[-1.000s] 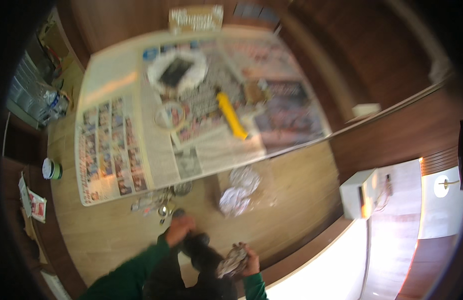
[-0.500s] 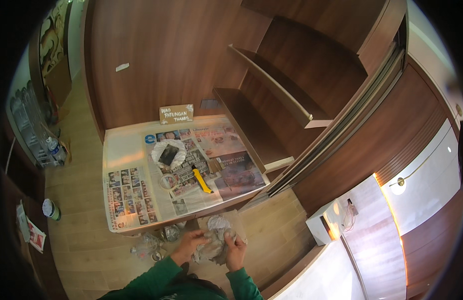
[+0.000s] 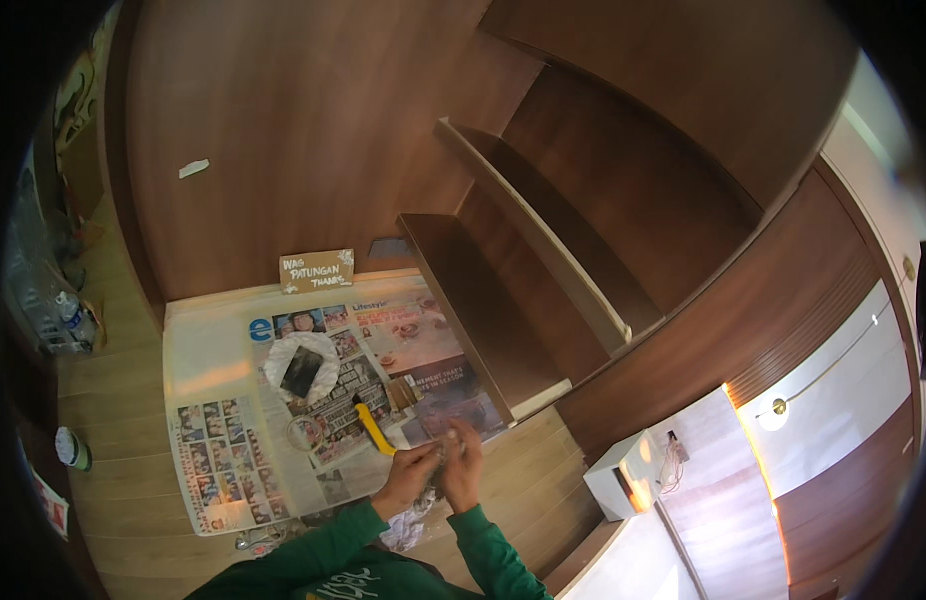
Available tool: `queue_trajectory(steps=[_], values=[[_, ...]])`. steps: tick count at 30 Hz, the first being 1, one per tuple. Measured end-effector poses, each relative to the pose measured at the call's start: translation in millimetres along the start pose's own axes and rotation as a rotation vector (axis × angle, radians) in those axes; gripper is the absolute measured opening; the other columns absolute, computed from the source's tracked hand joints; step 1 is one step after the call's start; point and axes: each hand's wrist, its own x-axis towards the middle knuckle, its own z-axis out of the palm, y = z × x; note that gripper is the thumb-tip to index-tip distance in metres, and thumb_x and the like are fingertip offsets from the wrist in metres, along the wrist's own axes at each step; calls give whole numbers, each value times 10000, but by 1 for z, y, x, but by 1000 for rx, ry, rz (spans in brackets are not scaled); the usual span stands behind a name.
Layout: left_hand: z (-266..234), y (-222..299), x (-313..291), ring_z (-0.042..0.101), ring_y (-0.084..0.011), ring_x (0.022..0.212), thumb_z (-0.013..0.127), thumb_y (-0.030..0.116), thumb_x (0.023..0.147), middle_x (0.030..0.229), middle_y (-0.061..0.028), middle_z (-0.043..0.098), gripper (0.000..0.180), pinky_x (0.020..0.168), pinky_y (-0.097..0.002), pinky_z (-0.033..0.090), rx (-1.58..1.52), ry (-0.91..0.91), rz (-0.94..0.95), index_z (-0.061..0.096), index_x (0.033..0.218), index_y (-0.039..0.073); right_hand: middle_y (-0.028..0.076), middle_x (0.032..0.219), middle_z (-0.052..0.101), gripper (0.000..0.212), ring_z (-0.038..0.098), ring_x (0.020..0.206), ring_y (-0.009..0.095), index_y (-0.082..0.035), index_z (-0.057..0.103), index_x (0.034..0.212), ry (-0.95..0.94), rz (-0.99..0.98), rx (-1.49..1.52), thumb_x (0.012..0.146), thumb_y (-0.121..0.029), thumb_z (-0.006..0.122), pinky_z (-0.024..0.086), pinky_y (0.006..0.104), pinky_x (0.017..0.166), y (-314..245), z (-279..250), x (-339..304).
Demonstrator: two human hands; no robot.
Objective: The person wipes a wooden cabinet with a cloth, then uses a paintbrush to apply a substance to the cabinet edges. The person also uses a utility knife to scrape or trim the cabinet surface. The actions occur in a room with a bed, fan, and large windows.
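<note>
My left hand (image 3: pixel 409 480) and my right hand (image 3: pixel 462 466) are close together in front of me, over the near right edge of the newspaper (image 3: pixel 223 480). Their fingers are pinched around something small and greyish that I cannot make out. Below them, partly hidden by my forearms, is a crumpled whitish cloth (image 3: pixel 407 528). Just beyond my left hand lies a yellow utility knife (image 3: pixel 371 424). Past it are a flat brush-like tool (image 3: pixel 403 394), a pale ring like a tape roll (image 3: pixel 305 433), and a dark rectangular piece (image 3: pixel 302 371) resting on a crumpled white wad (image 3: pixel 274 368).
A cardboard sign (image 3: pixel 317 271) leans against the brown wooden panel (image 3: pixel 283 150). Dark shelves (image 3: pixel 493 320) with pale front edges rise at the right. On the wood floor stand a small tub (image 3: pixel 74 449) and a plastic bottle (image 3: pixel 75 318) at the left.
My hands have come up and forward, off the crumpled rag they held, and now pinch close together near the knife. The view has shifted, so the newspaper sits lower and further left.
</note>
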Motion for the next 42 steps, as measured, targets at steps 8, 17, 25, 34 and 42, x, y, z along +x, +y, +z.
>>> queue_trajectory(steps=[8,17,25,34,42], values=[[22,108,154,651,-129,868,687,155,903,941,-104,720,320,782,-293,516,331,70,507,675,1163,-31,98,1007,672,258,621,952,192,10,662,1112,515,-189,-187,988,-191,558,479,325,884,-103,-160,87],[141,171,252,652,-218,919,731,78,839,1006,-110,654,241,798,-312,513,255,44,896,696,1062,-5,91,993,665,239,608,952,167,24,676,1048,509,-438,-376,981,-195,610,481,307,867,-150,-230,266],[155,157,245,638,-207,914,717,6,801,989,-94,648,231,803,-307,503,277,211,947,686,1030,8,118,1114,665,220,628,1009,204,2,709,1006,398,-445,-384,930,-202,678,486,323,895,-118,-224,298],[151,160,254,638,-192,888,729,28,813,954,-87,649,209,791,-297,503,299,198,962,678,1013,-1,140,1175,654,285,597,1144,273,-11,728,1015,340,-399,-456,909,-275,708,472,369,956,-128,-218,302],[160,103,196,643,-205,909,745,60,815,983,-81,660,222,795,-322,520,286,-94,948,715,1029,11,148,1191,654,303,607,1124,284,-5,721,1000,337,-386,-447,916,-295,698,472,375,939,-130,-214,301]])
